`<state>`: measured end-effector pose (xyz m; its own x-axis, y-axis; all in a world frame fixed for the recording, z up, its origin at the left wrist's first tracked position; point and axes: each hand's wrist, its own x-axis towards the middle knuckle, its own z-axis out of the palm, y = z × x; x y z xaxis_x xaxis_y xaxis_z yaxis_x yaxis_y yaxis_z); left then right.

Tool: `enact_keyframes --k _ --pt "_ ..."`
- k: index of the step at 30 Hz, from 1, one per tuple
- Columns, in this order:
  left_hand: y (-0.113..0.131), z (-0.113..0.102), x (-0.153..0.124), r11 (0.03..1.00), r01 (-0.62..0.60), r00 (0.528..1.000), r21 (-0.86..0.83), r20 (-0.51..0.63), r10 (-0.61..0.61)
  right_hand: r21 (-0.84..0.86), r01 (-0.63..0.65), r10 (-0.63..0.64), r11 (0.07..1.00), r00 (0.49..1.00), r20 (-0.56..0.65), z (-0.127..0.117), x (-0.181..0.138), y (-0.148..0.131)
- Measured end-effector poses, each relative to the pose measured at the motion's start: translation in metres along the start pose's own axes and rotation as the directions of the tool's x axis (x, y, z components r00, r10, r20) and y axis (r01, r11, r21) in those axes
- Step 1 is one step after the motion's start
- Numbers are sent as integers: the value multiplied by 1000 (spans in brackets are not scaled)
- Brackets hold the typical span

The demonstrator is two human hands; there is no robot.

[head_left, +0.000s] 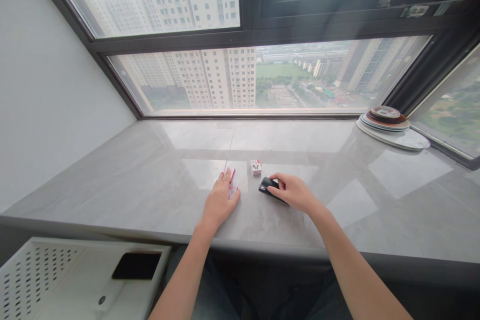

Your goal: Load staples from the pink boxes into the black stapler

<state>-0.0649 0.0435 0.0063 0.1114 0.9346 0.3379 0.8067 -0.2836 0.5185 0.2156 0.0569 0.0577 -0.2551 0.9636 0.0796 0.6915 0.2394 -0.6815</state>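
Note:
My left hand lies flat on the grey stone sill, fingers stretched over a small clear and red packet that it presses down. My right hand is closed round a small black device, perhaps a stapler, which rests on the sill. A small white box with red print stands just beyond both hands, touching neither.
A stack of plates sits at the sill's far right corner by the window. Below the sill's front edge at the left stands a white perforated cart with a black phone lying on it.

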Motion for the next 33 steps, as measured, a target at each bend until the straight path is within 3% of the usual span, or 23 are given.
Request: enact_keyframes --k 5,8,13,19,26,30,33 --pt "7 12 12 998 -55 998 -6 -20 55 -97 -49 50 994 999 6 -11 -12 -8" --pt "8 19 19 997 -65 998 34 -13 65 -139 -145 149 980 989 15 -17 -22 -7" --pt "4 29 30 992 -106 994 70 -10 107 -58 -279 277 958 960 -40 -14 -42 6" --pt "19 47 41 991 -128 991 39 52 126 121 -286 303 950 942 -148 0 -60 21" --pt "54 67 47 970 -205 978 128 -14 208 395 -265 326 880 941 -95 10 -60 21" --pt "62 67 33 969 -212 973 124 -64 221 436 -222 305 872 943 -131 25 -48 11" --pt "62 60 12 976 -187 976 116 -92 198 444 -145 223 884 966 -128 44 -34 -3"
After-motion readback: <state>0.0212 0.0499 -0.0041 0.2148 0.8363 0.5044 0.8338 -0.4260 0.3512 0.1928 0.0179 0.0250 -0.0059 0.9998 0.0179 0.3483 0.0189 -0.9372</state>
